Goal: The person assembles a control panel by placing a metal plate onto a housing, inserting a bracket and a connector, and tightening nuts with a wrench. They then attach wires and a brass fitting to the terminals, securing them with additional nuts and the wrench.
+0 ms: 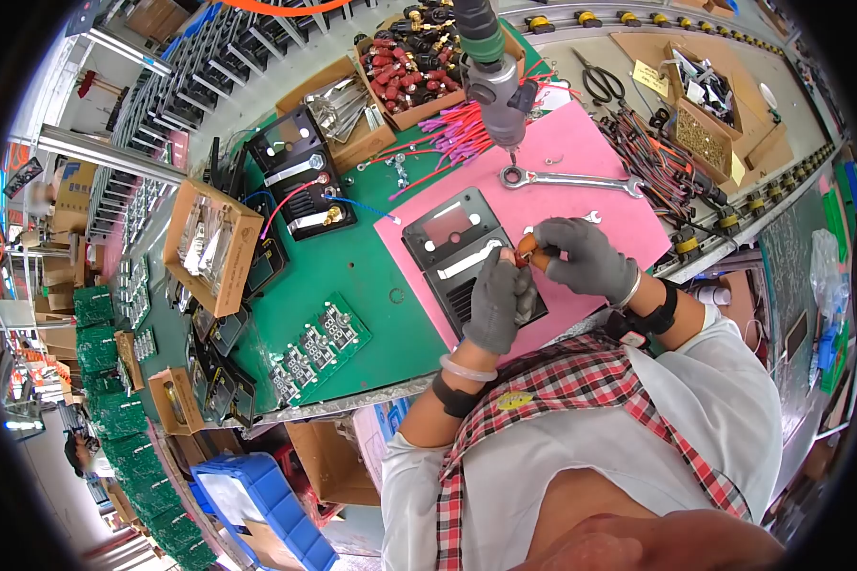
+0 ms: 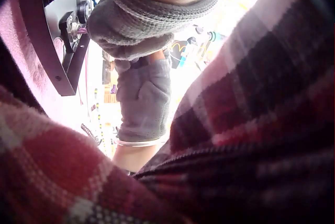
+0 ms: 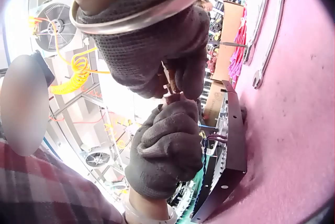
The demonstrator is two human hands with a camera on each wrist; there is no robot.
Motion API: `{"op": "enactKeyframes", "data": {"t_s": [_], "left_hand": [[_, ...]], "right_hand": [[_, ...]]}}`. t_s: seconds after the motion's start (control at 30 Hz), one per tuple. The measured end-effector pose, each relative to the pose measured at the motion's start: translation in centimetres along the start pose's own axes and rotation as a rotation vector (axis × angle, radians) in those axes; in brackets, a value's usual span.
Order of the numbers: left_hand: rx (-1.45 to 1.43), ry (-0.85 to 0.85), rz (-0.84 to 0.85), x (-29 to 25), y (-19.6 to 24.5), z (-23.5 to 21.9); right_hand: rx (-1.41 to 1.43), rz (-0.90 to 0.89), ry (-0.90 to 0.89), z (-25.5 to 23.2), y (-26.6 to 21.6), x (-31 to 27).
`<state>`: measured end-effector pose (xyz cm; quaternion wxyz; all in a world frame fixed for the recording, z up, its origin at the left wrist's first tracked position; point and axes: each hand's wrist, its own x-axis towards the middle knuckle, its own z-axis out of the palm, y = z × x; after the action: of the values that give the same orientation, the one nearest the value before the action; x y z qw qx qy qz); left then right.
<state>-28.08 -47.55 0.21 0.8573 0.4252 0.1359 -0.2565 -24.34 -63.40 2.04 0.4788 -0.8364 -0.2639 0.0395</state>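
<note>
Both hands wear grey gloves with bare fingertips and meet over a black panel (image 1: pixel 476 214). My left hand (image 1: pixel 498 303) pinches a small dark-red part with a metal stem (image 3: pixel 171 97). Fingertips of my right hand (image 1: pixel 581 257) close round its stem end, hiding much of it. In the right wrist view, the left hand (image 3: pixel 167 153) is below and the right hand (image 3: pixel 152 51) above. The panel lies on a pink mat (image 1: pixel 562 143). It carries a silver metal strip (image 1: pixel 467 262) and a slotted vent (image 1: pixel 459 303).
A power screwdriver (image 1: pixel 495 95) hangs above a combination wrench (image 1: pixel 571 179). Behind are a box of red and black parts (image 1: pixel 405 76) and pink-sleeved wires (image 1: pixel 462 133). Another black panel (image 1: pixel 300 171) with wires and circuit boards (image 1: pixel 319 347) lie left. Dark cables (image 1: pixel 647 162) lie right.
</note>
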Motion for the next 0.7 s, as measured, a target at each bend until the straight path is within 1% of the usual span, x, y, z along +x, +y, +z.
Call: {"op": "enactKeyframes", "data": {"t_s": [0.03, 0.13, 0.23, 0.33, 0.43, 0.53, 0.63, 0.67, 0.7], "left_hand": [[-0.01, -0.004, 0.003, 0.0, 0.0, 0.0], [-0.006, -0.067, -0.027, 0.1, -0.1, -0.2], [0.0, -0.059, -0.023, 0.0, 0.4, -0.1], [-0.013, -0.061, 0.007, 0.0, 0.2, -0.2], [-0.14, 0.026, -0.051, 0.5, -0.3, -0.8], [-0.169, -0.081, -0.02, -0.1, 0.4, -0.8], [-0.155, -0.075, 0.028, -0.9, 1.6, -0.4], [-0.153, -0.052, 0.013, -0.9, 1.7, -0.8], [-0.141, -0.032, 0.032, -1.1, 1.8, -0.7]], "right_hand": [[0.053, -0.021, 0.0, 0.0, -0.1, 0.1], [-0.01, -0.041, 0.069, 0.4, 0.1, 0.1], [-0.016, -0.085, 0.1, 0.1, -0.8, 0.5], [-0.004, -0.128, 0.048, -0.1, 0.2, 0.6], [0.059, -0.171, 0.102, -0.6, 0.6, 0.8], [-0.153, 0.073, 0.16, -1.3, 2.0, 1.7], [-0.582, 0.147, 0.098, -1.5, 7.0, 2.8], [-0.648, 0.217, 0.039, -1.6, 7.8, 2.8], [-0.648, 0.204, 0.065, -1.7, 7.7, 2.7]]}}
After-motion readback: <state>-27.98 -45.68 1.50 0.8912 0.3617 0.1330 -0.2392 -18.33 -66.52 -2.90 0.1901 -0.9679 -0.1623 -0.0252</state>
